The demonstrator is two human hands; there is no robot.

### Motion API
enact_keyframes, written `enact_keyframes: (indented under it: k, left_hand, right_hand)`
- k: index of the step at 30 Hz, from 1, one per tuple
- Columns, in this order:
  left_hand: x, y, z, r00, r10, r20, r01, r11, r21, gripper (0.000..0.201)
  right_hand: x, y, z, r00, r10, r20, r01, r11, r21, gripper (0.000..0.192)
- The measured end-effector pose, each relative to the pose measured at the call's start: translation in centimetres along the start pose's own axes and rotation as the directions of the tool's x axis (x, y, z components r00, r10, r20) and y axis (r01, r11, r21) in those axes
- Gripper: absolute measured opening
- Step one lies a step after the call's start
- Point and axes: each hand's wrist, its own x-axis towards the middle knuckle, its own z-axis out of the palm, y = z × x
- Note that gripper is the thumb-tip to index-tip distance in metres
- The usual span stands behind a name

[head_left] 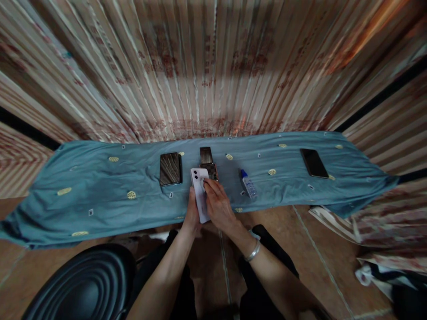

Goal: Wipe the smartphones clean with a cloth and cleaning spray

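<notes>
My left hand (191, 212) is closed round the left edge of a pale lilac smartphone (200, 202), its back with the camera lenses facing up. Against the upper part of that back, beside the lenses, my right hand (218, 206) has its fingers pinched together. Whatever the pinch holds is too small to name. Just behind the phone lies an unfolded dark flip phone (206, 155), its lower half partly covered. A clear bottle with a blue cap (248, 184) lies to the right of my right hand.
A blue cloth (100, 182) with yellow prints covers the narrow table. On it lie a dark tablet-like device (170, 169) at left and a black phone (314, 163) at right. Striped curtains (200, 66) hang behind. A black ridged round stool (83, 284) stands lower left.
</notes>
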Motion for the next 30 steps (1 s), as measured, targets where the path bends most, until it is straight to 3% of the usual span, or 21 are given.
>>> enact_keyframes:
  k: [7,11,18,25,30]
  left_hand:
    - [-0.1,-0.1,-0.3,1.000,0.013,0.022,-0.014,0.998,0.056,0.049]
    - [-0.1,-0.7,-0.6,0.999,-0.041,0.030,0.039,0.996,0.079,0.046]
    - [-0.1,-1.9,-1.1,0.985,-0.059,0.160,0.041,0.993,0.113,0.047]
    - [0.0,-2.0,-0.9,0.986,-0.092,0.139,0.081,0.993,0.082,0.047]
    - [-0.2,-1.9,-0.5,0.985,-0.116,0.126,0.109,0.992,0.062,0.048]
  right_hand:
    - [-0.2,0.6,-0.1,1.000,0.028,-0.008,-0.028,1.000,0.012,0.052]
    - [0.1,0.9,-0.3,0.998,0.047,-0.044,-0.046,0.999,0.011,0.054]
    - [0.7,1.9,-1.0,0.994,0.093,-0.056,-0.093,0.996,-0.001,0.056]
    - [0.8,2.5,-1.1,0.992,0.100,-0.074,-0.103,0.994,-0.037,0.056]
    - [0.7,3.3,-1.1,0.983,0.171,-0.068,-0.171,0.985,0.006,0.055]
